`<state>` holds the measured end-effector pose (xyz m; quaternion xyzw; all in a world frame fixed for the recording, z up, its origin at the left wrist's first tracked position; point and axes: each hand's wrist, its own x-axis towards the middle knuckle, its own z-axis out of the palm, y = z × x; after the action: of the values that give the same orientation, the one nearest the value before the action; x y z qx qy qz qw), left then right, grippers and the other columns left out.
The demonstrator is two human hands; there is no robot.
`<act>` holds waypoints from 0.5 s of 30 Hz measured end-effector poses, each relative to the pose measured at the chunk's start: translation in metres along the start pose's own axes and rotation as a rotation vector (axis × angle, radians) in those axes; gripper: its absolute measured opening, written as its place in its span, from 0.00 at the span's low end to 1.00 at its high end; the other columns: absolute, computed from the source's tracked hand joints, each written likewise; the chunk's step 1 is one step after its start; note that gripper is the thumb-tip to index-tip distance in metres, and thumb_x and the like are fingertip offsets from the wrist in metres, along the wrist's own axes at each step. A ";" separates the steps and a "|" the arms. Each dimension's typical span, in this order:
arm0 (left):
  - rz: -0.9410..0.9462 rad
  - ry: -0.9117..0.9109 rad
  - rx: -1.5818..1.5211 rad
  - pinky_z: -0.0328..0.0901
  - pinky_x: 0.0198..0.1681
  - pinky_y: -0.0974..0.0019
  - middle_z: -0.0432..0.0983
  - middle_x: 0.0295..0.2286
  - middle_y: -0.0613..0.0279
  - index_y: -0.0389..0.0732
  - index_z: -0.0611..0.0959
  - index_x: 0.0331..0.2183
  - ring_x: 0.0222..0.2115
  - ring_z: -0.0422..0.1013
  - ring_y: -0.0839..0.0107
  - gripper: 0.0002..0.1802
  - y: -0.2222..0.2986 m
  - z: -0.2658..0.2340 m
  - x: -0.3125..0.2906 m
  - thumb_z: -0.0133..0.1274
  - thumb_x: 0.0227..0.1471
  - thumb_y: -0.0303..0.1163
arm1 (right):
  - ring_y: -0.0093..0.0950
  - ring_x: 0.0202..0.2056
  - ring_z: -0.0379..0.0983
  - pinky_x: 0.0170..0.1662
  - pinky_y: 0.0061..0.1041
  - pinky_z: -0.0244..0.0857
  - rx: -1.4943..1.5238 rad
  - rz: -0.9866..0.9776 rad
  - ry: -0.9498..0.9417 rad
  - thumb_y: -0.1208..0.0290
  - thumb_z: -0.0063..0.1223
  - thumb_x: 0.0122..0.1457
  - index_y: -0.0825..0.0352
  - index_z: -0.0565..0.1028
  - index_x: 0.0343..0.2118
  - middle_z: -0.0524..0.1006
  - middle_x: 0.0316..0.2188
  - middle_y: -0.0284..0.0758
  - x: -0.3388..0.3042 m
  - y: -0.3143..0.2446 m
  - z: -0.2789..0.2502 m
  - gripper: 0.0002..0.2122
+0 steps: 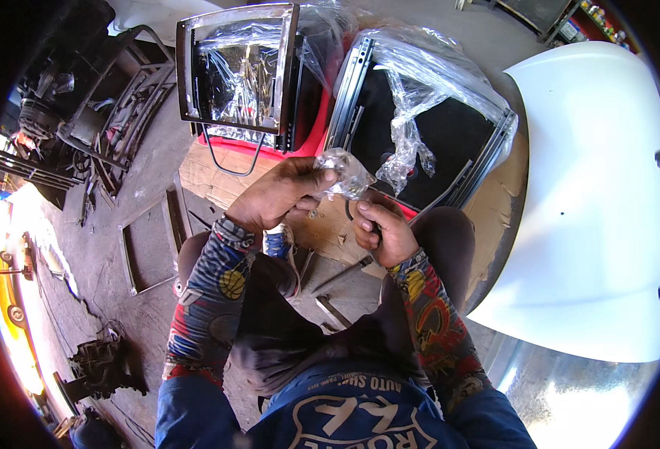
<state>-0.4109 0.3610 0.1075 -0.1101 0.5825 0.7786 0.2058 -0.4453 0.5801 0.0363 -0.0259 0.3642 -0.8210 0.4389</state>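
My left hand (pixel 289 191) is closed on a small clear plastic bag (pixel 345 173), with the thumb pressed over its left side. Small shiny pieces seem to be inside the bag, too blurred to name. Just below and right of it, my right hand (pixel 384 230) has its fingers curled in. A thin dark curved edge shows by those fingertips; what they hold is mostly hidden. Beyond my hands lie two seats with red and black parts: the left one carries a metal frame (pixel 290 71), the right one (pixel 367 142) has metal rails and loose clear wrap (pixel 408 135).
Cardboard (pixel 221 179) lies under the seats. A white car hood (pixel 592 202) stands at the right. On the floor are a thin metal frame (pixel 124 258), a bar-shaped tool (pixel 342 275) near my feet, and a dark greasy mechanical part (pixel 105 367). Metal scrap (pixel 131 112) is piled at the far left.
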 end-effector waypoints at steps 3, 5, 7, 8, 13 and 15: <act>0.066 -0.027 0.047 0.49 0.18 0.76 0.62 0.19 0.76 0.38 0.79 0.39 0.17 0.54 0.85 0.16 -0.007 0.004 0.008 0.58 0.57 0.41 | 0.15 0.15 0.56 0.18 0.17 0.47 0.026 -0.049 0.078 0.72 0.49 0.64 0.62 0.72 0.38 0.65 0.19 0.26 -0.006 -0.004 -0.003 0.03; 0.033 -0.001 0.116 0.49 0.19 0.77 0.63 0.19 0.76 0.38 0.79 0.41 0.17 0.55 0.85 0.16 -0.008 0.003 0.011 0.58 0.56 0.39 | 0.15 0.15 0.56 0.18 0.17 0.48 0.036 -0.088 0.085 0.71 0.49 0.64 0.62 0.73 0.38 0.65 0.19 0.26 -0.008 -0.007 -0.005 0.03; 0.009 0.021 0.209 0.50 0.20 0.77 0.64 0.20 0.76 0.38 0.80 0.41 0.18 0.56 0.85 0.17 -0.006 0.003 0.010 0.59 0.55 0.40 | 0.16 0.15 0.56 0.18 0.16 0.48 0.046 -0.121 0.115 0.69 0.49 0.65 0.61 0.73 0.38 0.65 0.18 0.26 -0.009 -0.007 -0.005 0.04; 0.044 0.011 0.258 0.52 0.21 0.77 0.65 0.20 0.75 0.37 0.81 0.41 0.18 0.58 0.85 0.17 -0.004 0.002 0.010 0.58 0.56 0.41 | 0.16 0.15 0.56 0.18 0.16 0.49 0.042 -0.134 0.111 0.69 0.49 0.65 0.61 0.73 0.39 0.65 0.18 0.27 -0.008 -0.007 -0.005 0.04; 0.109 0.054 0.496 0.61 0.27 0.73 0.73 0.23 0.71 0.34 0.83 0.41 0.24 0.64 0.83 0.20 0.003 0.007 0.013 0.58 0.56 0.42 | 0.16 0.15 0.57 0.18 0.16 0.49 0.021 -0.185 0.114 0.66 0.48 0.66 0.60 0.72 0.39 0.65 0.18 0.26 -0.004 -0.005 -0.006 0.05; 0.110 0.046 0.522 0.62 0.29 0.73 0.74 0.24 0.70 0.35 0.83 0.41 0.26 0.64 0.82 0.20 0.005 0.009 0.016 0.59 0.55 0.42 | 0.16 0.15 0.56 0.18 0.16 0.49 0.048 -0.201 0.101 0.65 0.48 0.66 0.59 0.72 0.38 0.65 0.18 0.26 -0.002 -0.005 -0.006 0.05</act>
<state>-0.4264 0.3715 0.1082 -0.0389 0.7732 0.6093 0.1714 -0.4502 0.5867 0.0352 -0.0105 0.3615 -0.8697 0.3359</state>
